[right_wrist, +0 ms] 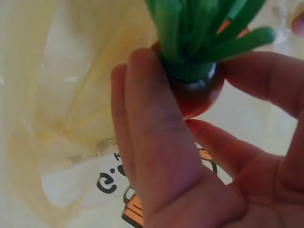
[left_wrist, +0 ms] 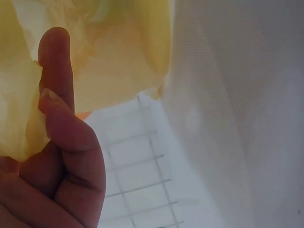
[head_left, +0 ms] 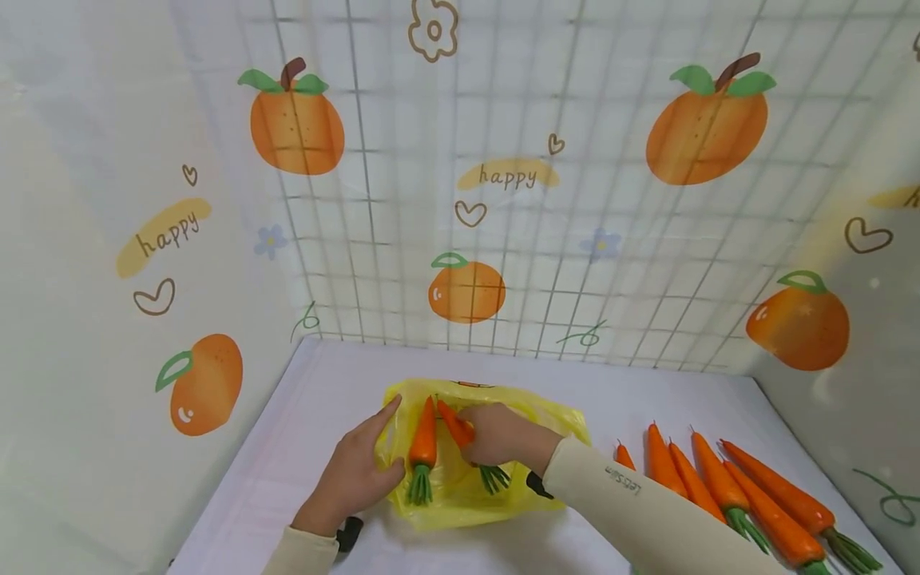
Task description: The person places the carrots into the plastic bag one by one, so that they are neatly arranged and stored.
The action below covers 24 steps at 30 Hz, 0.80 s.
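A yellow plastic bag [head_left: 446,515] lies on the white table with its mouth spread. My left hand [head_left: 354,473] is at the bag's left rim, and in the left wrist view its curled fingers [left_wrist: 78,156] hold a fold of the plastic. Between the fingers and thumb of my right hand [head_left: 499,435] is an orange carrot [head_left: 453,422] with a green top, over the bag's middle. The right wrist view shows the leaf stubs [right_wrist: 190,33] close up, with fingers on both sides. Left of it, a second carrot [head_left: 424,439] lies on the bag, tip pointing away.
Several more carrots [head_left: 772,511] lie in a loose group on the right of the table, partly behind my right sleeve [head_left: 647,499]. White cloth walls with printed oranges enclose the table at the back and sides; a wire grid [head_left: 402,160] shows through the back one.
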### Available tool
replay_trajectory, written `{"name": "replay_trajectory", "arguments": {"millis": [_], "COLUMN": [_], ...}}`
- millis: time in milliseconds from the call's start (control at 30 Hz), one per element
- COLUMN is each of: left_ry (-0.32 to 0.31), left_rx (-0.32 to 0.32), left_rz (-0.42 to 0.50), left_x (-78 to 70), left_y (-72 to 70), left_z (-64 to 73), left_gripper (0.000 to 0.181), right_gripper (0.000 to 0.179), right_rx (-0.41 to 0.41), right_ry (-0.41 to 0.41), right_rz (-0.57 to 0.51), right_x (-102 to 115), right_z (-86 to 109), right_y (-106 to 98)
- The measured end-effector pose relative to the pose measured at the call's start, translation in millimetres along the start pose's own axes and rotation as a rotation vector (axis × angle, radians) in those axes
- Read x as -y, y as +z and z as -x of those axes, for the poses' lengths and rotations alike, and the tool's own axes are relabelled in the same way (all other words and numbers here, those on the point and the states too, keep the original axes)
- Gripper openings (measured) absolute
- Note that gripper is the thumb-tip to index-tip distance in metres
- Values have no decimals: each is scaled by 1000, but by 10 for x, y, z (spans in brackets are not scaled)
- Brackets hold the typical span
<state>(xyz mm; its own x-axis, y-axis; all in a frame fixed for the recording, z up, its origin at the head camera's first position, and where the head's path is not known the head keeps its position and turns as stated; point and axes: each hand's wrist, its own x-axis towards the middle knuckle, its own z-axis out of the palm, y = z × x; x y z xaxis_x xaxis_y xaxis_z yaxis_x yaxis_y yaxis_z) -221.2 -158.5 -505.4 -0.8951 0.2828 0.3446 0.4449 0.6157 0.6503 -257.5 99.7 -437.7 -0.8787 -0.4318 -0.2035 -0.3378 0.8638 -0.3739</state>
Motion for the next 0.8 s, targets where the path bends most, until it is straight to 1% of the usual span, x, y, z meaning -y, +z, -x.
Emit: {"name": "replay_trajectory", "arguments": {"millis": [167,233,300,400,433,467,533,567,667,800], "left_ry": [-6,-5,-6,1,7,7,11,10,1,-9], "left_rx": [1,5,11,16,13,12,6,4,4,7], "left_rz": [-18,-31,-35,-34,-32,-33,-33,-33,-27,-21], "left_x": [-1,1,-3,-4,-6,-6,0,1,-1,-6], "left_y": [2,0,-2,-1,-1,-1,1,1,-5,-20], "left_z": [-3,-8,-14,-19,-19,-20,-17,-14,-8,-3], "left_gripper": [89,90,90,90,90,90,89,89,89,90], "right_gripper": [57,60,63,69,71,71,72,71,69,66], "right_rx": [-16,-24,-50,-69,-79,-87,-86,-95,-109,-98], "right_ry": [0,16,31,63,66,62,65,57,42,32], "right_rz": [-41,-100,-128,-207,-206,-208,-250,-245,-281,-348], "right_x": [-37,-60,-84,-109,-113,-113,-106,-102,-86,-89], "right_z": [-63,-92,-120,-142,-149,-154,-161,-167,-176,-194], "right_y": [30,70,115,182,201,219,252,268,315,382]}}
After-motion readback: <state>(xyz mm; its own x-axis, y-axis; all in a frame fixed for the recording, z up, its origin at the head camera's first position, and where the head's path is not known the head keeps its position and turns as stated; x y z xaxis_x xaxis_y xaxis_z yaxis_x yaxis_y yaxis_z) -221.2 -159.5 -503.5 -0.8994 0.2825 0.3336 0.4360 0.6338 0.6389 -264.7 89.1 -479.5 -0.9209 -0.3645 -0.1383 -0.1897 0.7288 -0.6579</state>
